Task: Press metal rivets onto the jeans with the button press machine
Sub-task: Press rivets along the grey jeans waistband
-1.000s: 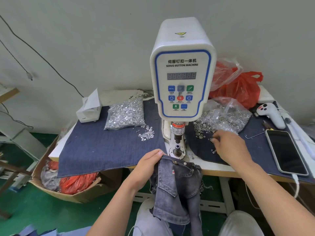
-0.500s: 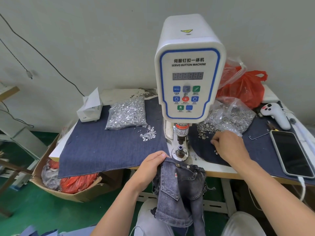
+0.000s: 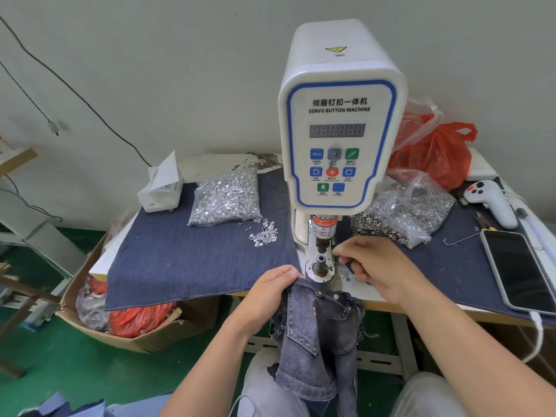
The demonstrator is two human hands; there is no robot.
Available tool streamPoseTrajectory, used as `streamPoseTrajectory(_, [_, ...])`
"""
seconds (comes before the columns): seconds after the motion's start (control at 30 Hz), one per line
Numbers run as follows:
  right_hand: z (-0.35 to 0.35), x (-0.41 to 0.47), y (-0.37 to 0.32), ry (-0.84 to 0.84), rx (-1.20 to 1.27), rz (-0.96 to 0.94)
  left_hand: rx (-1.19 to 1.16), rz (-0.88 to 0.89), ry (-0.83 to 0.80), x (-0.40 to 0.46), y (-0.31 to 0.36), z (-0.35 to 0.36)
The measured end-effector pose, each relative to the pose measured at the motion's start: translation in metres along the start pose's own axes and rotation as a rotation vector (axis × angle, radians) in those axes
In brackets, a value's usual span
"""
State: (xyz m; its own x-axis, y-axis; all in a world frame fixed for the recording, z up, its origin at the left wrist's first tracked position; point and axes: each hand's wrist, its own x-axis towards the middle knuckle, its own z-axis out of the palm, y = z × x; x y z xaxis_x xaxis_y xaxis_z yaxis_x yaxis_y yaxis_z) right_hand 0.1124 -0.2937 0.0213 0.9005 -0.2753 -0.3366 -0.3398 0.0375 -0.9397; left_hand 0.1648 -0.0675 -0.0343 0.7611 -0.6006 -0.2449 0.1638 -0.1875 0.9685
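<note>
While denim cloth (image 3: 186,260) covers the table (image 3: 388,302) against a pale wall, jeans (image 3: 316,335) hang off its near edge below the press (image 3: 340,130). Left hand (image 3: 267,293) grips their waistband; right hand (image 3: 373,266) is curled by the die, its pinch unclear. Floor green; phone (image 3: 517,269) cut off right.

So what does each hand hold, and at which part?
Left hand grips the jeans at the waistband edge. Right hand pinches something too small to tell.

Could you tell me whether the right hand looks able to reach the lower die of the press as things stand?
Probably yes: the right hand is just beside the lower die, with nothing between them; the jeans lie nearer the person.
</note>
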Motion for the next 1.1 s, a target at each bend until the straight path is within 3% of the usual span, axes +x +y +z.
streamPoseTrajectory(0.07, [0.01, -0.005, -0.002, -0.076, 0.102, 0.06, 0.024, 0.001, -0.005, 0.0, 0.001, 0.001])
streamPoseTrajectory(0.33, [0.022, -0.003, 0.0, -0.1, 0.288, 0.176, -0.013, 0.01, -0.004, -0.001, 0.0, 0.002])
streamPoseTrajectory(0.77, [0.019, -0.006, 0.006, -0.145, 0.46, 0.162, -0.043, -0.008, -0.01, -0.003, 0.0, 0.001])
streamPoseTrajectory(0.87, [0.012, -0.011, 0.007, -0.12, 0.27, 0.087, -0.087, -0.022, -0.039, -0.006, 0.003, 0.001])
streamPoseTrajectory(0.97, [-0.001, -0.022, 0.012, -0.042, -0.231, -0.102, -0.144, -0.006, -0.101, -0.009, 0.008, 0.001])
streamPoseTrajectory(1.1, [-0.016, -0.035, 0.026, -0.311, -0.678, -0.244, -0.217, 0.05, -0.179, -0.011, 0.013, 0.004])
